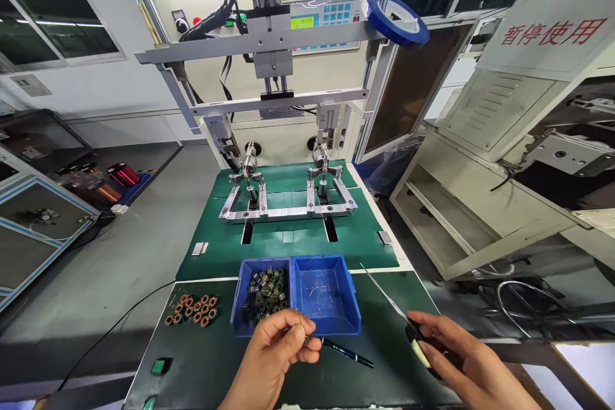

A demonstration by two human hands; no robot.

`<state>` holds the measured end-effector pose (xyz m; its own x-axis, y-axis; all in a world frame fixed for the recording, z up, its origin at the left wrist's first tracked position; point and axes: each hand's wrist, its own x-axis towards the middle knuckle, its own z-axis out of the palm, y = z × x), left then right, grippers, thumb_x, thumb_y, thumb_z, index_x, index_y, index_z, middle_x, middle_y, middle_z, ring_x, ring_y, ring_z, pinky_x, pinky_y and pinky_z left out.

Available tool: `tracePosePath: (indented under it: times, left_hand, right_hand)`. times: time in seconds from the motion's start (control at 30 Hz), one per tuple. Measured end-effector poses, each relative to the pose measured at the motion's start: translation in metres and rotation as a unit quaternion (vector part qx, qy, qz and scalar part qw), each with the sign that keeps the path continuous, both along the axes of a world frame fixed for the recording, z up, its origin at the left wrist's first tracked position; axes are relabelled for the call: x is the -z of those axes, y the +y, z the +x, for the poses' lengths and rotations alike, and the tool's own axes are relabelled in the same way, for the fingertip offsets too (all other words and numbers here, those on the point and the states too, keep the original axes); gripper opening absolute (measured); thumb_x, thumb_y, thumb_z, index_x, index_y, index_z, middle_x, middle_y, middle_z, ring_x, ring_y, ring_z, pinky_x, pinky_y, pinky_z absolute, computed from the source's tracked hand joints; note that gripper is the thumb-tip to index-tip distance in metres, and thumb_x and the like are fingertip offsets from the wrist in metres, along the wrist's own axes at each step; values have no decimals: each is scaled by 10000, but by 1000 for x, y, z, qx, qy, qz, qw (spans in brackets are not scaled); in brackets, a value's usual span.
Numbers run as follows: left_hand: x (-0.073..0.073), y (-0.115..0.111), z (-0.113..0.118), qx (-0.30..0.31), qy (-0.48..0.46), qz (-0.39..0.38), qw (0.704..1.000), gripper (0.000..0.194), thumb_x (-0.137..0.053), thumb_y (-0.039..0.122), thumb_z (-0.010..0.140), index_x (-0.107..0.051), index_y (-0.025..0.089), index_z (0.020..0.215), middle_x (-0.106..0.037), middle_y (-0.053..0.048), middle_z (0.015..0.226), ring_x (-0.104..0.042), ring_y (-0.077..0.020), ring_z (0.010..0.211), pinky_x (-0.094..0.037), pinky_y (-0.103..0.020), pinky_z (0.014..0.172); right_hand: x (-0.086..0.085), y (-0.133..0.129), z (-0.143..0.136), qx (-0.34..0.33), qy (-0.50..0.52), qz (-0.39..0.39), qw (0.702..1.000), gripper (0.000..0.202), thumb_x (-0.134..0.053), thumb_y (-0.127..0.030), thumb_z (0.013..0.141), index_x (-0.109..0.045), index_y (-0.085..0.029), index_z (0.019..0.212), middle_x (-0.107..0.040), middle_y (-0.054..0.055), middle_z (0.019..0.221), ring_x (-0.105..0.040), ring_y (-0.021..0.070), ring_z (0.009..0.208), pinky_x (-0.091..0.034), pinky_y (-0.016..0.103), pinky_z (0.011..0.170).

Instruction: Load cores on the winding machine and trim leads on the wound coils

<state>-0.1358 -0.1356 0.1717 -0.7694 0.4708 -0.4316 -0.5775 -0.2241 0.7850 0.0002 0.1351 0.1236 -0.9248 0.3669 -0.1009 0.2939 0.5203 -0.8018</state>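
My left hand [283, 349] is closed in a pinch in front of the blue bins, fingertips around something small, mostly hidden by the fingers. Just to its right lies a black pen [348, 353] on the green mat. At the right, my right hand [461, 355] is closed around a long, thin, pointed metal tool [384, 291] with a dark and pale handle, its tip aimed forward and left. Many small dark ring cores [269, 291] fill the left blue bin [235, 307]. The right blue bin [354, 307] has thin wire scraps on its floor.
Copper-wound ring coils [192, 309] lie in a cluster at the left of the mat. Behind the bins stands a two-station winding machine [288, 211] with a metal frame. A green button [160, 366] sits near the front left. Blue tape [398, 22] hangs on the upper bar.
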Motion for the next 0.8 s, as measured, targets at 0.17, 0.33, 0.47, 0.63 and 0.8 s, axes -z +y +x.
tracePosePath:
  times: [0.17, 0.33, 0.47, 0.63, 0.8]
  left_hand:
    - [8, 6, -8, 37, -10, 5, 999, 340, -871, 459, 611, -743, 153, 686, -695, -49, 815, -682, -184, 796, -551, -289, 734]
    - [17, 14, -11, 87, -31, 20, 995, 310, -874, 415, 627, -730, 148, 692, -721, -53, 790, -672, -172, 801, -539, -288, 755]
    - [18, 19, -10, 74, -50, 10, 996, 341, -901, 420, 569, -717, 150, 669, -733, -46, 735, -684, -176, 769, -537, -285, 728]
    - [15, 25, -9, 52, -59, -28, 997, 417, -920, 467, 472, -706, 147, 633, -736, -43, 704, -691, -184, 728, -536, -285, 686]
    - [13, 30, -13, 63, -57, -43, 995, 422, -917, 467, 462, -689, 145, 612, -732, -46, 677, -686, -181, 704, -537, -299, 689]
  right_hand:
    - [-36, -10, -10, -109, 17, -169, 979, 402, -691, -246, 772, -669, -234, 1173, -679, 89, 1021, -665, 233, 933, -568, 337, 802]
    - [-43, -29, -49, -195, 8, -206, 959, 361, -614, -124, 651, -721, -191, 989, -590, 11, 819, -569, 136, 690, -464, 236, 595]
    - [-41, -37, -67, -218, -4, -240, 946, 376, -592, -114, 610, -719, -169, 959, -557, -5, 801, -537, 124, 686, -420, 228, 596]
    - [-37, -37, -67, -214, -6, -249, 944, 369, -584, -96, 623, -720, -179, 956, -565, -4, 814, -554, 133, 716, -445, 244, 635]
    - [-36, -36, -65, -206, -11, -257, 944, 341, -591, -113, 641, -732, -182, 944, -573, -4, 798, -555, 138, 713, -452, 246, 631]
